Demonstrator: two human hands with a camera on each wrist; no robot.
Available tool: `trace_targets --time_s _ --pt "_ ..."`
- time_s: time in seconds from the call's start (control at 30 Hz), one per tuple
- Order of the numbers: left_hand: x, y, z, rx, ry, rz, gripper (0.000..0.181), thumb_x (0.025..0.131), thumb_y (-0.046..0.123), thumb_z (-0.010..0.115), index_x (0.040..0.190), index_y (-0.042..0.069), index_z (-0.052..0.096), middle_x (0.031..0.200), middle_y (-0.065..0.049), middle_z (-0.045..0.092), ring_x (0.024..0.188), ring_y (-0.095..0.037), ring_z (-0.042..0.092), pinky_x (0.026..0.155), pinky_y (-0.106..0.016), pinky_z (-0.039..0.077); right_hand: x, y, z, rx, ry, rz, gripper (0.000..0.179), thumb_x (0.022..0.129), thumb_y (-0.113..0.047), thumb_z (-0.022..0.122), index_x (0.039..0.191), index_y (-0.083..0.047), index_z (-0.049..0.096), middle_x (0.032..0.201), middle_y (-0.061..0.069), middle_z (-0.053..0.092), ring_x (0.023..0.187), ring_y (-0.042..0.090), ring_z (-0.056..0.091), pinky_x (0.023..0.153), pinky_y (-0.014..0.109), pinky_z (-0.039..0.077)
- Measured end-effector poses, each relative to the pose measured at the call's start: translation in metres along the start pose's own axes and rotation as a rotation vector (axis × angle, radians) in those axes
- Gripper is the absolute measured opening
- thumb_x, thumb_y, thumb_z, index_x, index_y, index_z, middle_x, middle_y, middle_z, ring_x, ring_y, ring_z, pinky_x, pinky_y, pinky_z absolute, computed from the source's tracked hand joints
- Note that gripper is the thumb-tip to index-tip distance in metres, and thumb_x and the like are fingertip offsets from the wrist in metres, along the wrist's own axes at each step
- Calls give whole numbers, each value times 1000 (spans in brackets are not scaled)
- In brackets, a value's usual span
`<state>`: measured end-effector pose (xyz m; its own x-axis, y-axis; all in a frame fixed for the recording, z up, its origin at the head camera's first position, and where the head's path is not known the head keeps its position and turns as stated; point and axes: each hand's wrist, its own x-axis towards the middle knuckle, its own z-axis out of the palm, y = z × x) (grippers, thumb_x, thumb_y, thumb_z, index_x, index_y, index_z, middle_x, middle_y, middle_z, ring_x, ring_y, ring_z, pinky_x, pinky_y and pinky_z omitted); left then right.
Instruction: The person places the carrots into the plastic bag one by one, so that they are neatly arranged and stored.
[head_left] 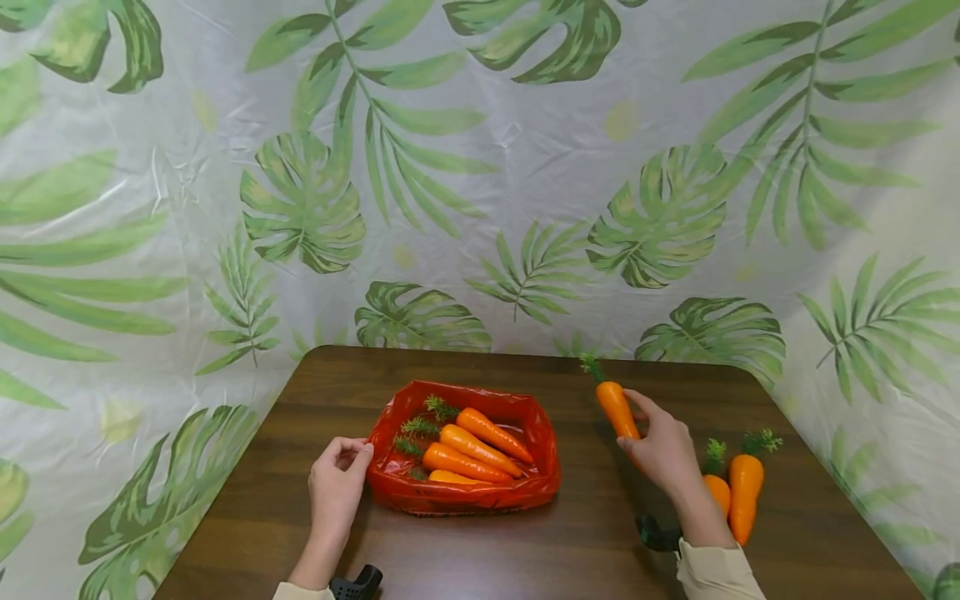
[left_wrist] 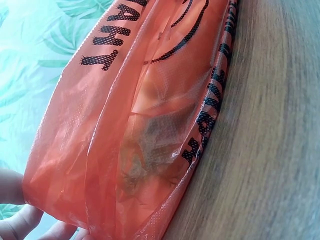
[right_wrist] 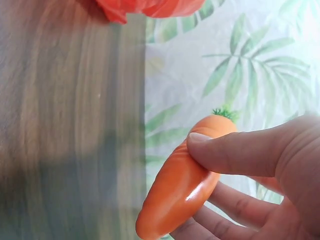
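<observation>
A red plastic bag (head_left: 465, 500) with black lettering stands open on the table, several orange carrots (head_left: 480, 446) with green tops lying inside. At its left side my left hand (head_left: 339, 479) pinches the edge between thumb and fingers; the left wrist view shows fingertips (left_wrist: 22, 222) at the plastic. My right hand (head_left: 663, 446) grips one carrot (head_left: 617, 408) between thumb and fingers, to the right of the bag, its leafy top pointing away from me. The right wrist view shows the thumb across the carrot (right_wrist: 175, 192).
Two more carrots, one (head_left: 745, 492) in full sight and another (head_left: 717, 492) partly behind my right wrist, lie on the right of the brown wooden table (head_left: 525, 558). A leaf-patterned curtain (head_left: 525, 167) hangs behind the table's far edge.
</observation>
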<state>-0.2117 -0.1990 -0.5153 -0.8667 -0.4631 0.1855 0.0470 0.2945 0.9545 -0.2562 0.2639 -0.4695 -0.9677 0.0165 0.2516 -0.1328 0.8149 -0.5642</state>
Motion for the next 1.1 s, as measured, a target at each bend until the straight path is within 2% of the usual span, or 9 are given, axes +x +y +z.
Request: trace_targets --time_s 0.23,0.57,1.1 --pt "0 0 -1 9 0 -4 15 94 19 73 91 5 68 108 -11 73 90 -19 64 70 -15 47 3 -15 -1 39 13 -29 78 81 -7 82 150 -12 46 117 18 70 95 32 70 77 52 51" --pt "0 -1 -1 20 10 7 15 93 19 73 90 6 68 107 -11 73 88 -18 65 69 -16 47 7 -31 0 81 19 -56 78 81 -4 81 150 -14 47 118 19 69 93 30 71 76 50 54" --pt "0 -1 -1 18 -9 -9 16 94 21 73 93 6 69 109 -10 73 94 -22 64 72 -15 48 12 -63 7 155 24 -100 79 78 0 83 148 -15 50 116 16 70 95 30 72 77 49 55"
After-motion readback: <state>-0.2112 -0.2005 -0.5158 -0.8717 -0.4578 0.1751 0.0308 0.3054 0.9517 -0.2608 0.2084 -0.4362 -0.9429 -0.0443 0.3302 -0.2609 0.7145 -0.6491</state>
